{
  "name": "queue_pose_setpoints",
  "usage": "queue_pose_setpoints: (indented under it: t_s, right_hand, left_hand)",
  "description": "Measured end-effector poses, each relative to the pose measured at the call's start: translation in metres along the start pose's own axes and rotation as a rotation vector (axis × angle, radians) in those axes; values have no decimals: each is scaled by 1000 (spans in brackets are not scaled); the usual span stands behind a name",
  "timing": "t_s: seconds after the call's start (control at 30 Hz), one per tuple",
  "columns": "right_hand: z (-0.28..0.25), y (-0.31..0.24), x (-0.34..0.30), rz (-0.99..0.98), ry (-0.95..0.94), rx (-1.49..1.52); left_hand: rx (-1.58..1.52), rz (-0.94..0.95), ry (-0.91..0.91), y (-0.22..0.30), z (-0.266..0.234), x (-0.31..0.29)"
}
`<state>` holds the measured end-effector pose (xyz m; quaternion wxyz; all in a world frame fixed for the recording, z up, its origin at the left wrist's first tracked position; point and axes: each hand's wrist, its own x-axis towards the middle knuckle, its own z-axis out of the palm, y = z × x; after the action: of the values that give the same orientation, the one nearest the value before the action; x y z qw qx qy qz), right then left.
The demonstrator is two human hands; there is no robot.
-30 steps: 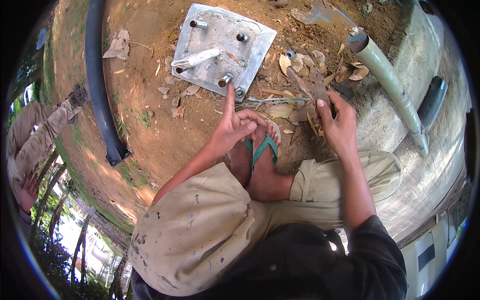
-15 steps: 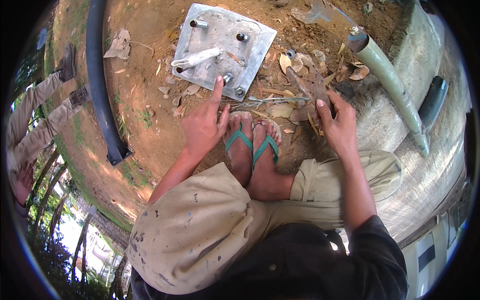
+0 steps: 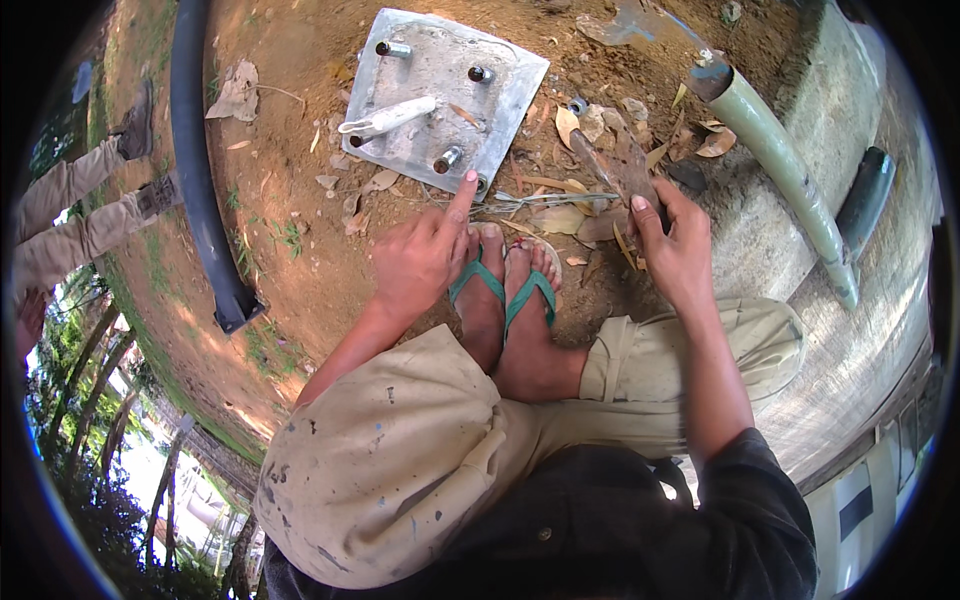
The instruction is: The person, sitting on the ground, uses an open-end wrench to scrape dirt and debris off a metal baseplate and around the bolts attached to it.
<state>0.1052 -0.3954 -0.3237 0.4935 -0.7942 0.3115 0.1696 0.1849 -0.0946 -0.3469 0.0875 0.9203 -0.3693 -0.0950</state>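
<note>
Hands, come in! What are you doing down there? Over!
Left hand: pointing at near corner of metal plate. Right hand: gripping rusty flat tool. White object lying on plate; dry leaves beside it.

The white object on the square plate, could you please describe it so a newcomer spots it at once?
Find the pale square plate beyond the person's left hand, near the top of the picture. From its left edge toward its middle stretches the slender white object, amid four metal studs. Its white colour sets it apart from those and the brown strip.
</note>
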Motion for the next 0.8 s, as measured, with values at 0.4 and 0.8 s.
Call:
queue_pose_setpoints:
  t_s: [0.4, 0.8]
  right_hand:
    - [-2, 2, -6, -86, 6, -23]
    - [-11, 11, -15, -120, 32, 6]
  left_hand:
    - [392, 62, -455, 11, -28, 53]
    - [599, 85, -425, 20, -29, 40]
